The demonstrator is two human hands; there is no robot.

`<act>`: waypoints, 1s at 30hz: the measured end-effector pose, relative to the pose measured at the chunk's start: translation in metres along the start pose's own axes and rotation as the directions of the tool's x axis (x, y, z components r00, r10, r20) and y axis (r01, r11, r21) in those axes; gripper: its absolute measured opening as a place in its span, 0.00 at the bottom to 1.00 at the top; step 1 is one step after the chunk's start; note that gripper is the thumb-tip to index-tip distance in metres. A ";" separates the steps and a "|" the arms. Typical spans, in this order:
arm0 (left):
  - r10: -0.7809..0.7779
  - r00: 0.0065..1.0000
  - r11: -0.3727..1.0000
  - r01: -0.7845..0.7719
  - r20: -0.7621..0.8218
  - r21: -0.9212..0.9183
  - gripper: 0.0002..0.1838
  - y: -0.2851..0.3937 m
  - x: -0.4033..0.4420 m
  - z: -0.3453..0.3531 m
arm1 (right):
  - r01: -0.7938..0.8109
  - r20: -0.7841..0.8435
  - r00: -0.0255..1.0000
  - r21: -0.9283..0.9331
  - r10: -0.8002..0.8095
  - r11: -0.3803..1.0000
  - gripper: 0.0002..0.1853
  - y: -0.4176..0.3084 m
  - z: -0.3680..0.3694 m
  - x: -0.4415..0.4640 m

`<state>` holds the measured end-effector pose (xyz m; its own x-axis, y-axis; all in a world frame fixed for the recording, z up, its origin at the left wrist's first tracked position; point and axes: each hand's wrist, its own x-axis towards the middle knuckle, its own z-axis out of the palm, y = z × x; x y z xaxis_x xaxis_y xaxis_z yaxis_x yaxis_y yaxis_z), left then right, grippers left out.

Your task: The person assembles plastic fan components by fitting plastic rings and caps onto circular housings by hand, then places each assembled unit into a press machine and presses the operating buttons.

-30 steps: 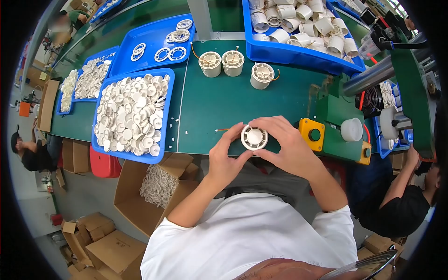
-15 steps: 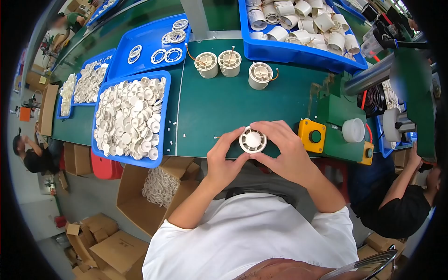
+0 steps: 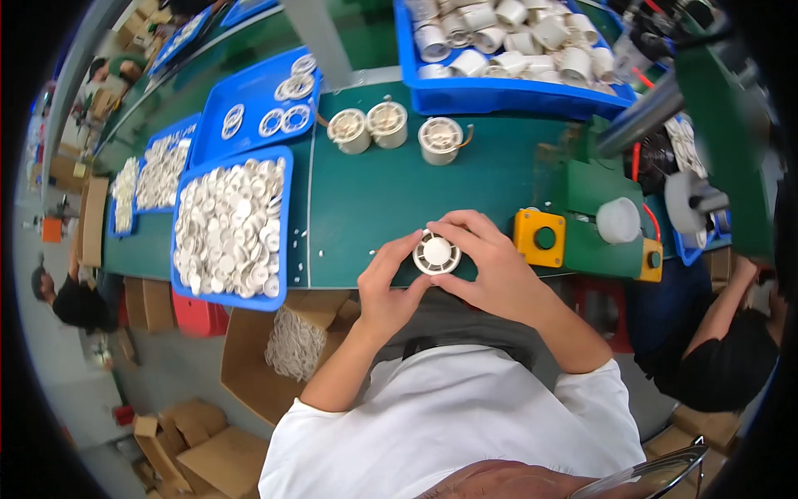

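Observation:
Near the front edge of the green table, a round white plastic part with a slotted rim and smooth centre disc is held between both hands. My left hand grips its left side with thumb and fingers. Around its right side are the fingers of my right hand. Farther back stand three white cylindrical housings with short wires: one on the left, one in the middle and one on the right.
Blue trays hold white caps, white rings and white cylinders. A yellow button box adjoins a green machine on the right. A cardboard box is below the table; a person sits at right.
The view has shifted, so the trays at left appear lower and the housings farther left. Both hands still hold the round part, and the wire at its left shows less.

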<state>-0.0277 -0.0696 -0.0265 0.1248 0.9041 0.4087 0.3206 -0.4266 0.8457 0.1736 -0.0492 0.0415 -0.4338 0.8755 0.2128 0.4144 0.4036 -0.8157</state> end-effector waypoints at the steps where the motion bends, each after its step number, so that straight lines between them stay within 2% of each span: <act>1: 0.046 0.999 0.998 -0.047 0.011 0.029 0.34 0.005 0.007 0.003 | -0.034 -0.009 0.999 0.054 0.034 0.998 0.31 0.001 -0.004 -0.003; 4: 0.218 0.975 0.976 -0.218 0.046 -0.010 0.33 0.035 0.034 0.020 | -0.041 -0.120 0.991 0.078 0.050 0.996 0.31 -0.009 -0.038 -0.022; 6: 0.302 0.948 0.953 -0.298 0.099 -0.051 0.32 0.058 0.057 0.042 | -0.052 -0.226 0.973 0.013 0.054 0.999 0.33 -0.016 -0.065 -0.043; 8: 0.410 0.894 0.906 -0.378 0.178 -0.188 0.32 0.080 0.077 0.073 | -0.055 -0.364 0.928 0.059 0.073 0.997 0.33 -0.014 -0.093 -0.066; 11: 0.427 0.873 0.887 -0.353 0.237 -0.296 0.30 0.099 0.101 0.129 | -0.034 -0.479 0.854 0.337 0.202 0.941 0.35 0.017 -0.126 -0.094; 12: 0.411 0.875 0.894 -0.333 0.256 -0.299 0.30 0.105 0.108 0.141 | -0.091 -0.456 0.854 0.346 0.252 0.934 0.37 0.025 -0.140 -0.102; 14: 0.401 0.866 0.900 -0.311 0.299 -0.305 0.29 0.115 0.118 0.152 | -0.140 -0.438 0.804 0.517 0.402 0.844 0.37 0.034 -0.155 -0.108; 15: 0.373 0.865 0.913 -0.280 0.335 -0.296 0.29 0.118 0.121 0.156 | -0.132 -0.456 0.794 0.516 0.402 0.846 0.37 0.035 -0.160 -0.110; 17: 0.387 0.858 0.906 -0.284 0.338 -0.314 0.27 0.121 0.122 0.160 | -0.048 -0.410 0.851 0.560 0.327 0.827 0.36 0.037 -0.163 -0.111; 18: 0.389 0.861 0.902 -0.283 0.327 -0.326 0.25 0.121 0.124 0.161 | -0.038 -0.424 0.845 0.562 0.327 0.827 0.36 0.038 -0.164 -0.111; 20: 0.377 0.859 0.901 -0.253 0.347 -0.353 0.25 0.111 0.126 0.172 | -0.054 -0.498 0.830 0.378 0.252 0.924 0.34 0.040 -0.166 -0.109; 21: 0.370 0.866 0.894 -0.233 0.337 -0.382 0.26 0.106 0.129 0.180 | -0.048 -0.501 0.829 0.375 0.246 0.926 0.34 0.047 -0.172 -0.109; 23: 0.362 0.874 0.887 -0.215 0.325 -0.409 0.26 0.099 0.133 0.193 | -0.187 -0.445 0.832 0.338 0.332 0.922 0.33 0.062 -0.182 -0.111; 25: 0.350 0.890 0.872 -0.194 0.293 -0.450 0.24 0.099 0.135 0.202 | -0.171 -0.444 0.833 0.363 0.331 0.916 0.33 0.060 -0.187 -0.108; 27: 0.361 0.884 0.884 -0.221 0.298 -0.413 0.24 0.098 0.133 0.200 | -0.159 -0.442 0.830 0.395 0.339 0.905 0.33 0.063 -0.185 -0.108; 29: 0.380 0.872 0.890 -0.255 0.308 -0.378 0.24 0.098 0.129 0.197 | -0.173 -0.488 0.844 0.144 0.222 0.974 0.32 0.068 -0.177 -0.111; 30: 0.402 0.865 0.898 -0.308 0.302 -0.314 0.25 0.097 0.125 0.195 | -0.172 -0.492 0.842 0.143 0.221 0.975 0.32 0.066 -0.175 -0.111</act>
<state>0.2025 0.0068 0.0394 0.5200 0.6181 0.5896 -0.0455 -0.6692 0.7417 0.3891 -0.0736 0.0579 0.1204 0.9570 0.2638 0.3646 0.2045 -0.9084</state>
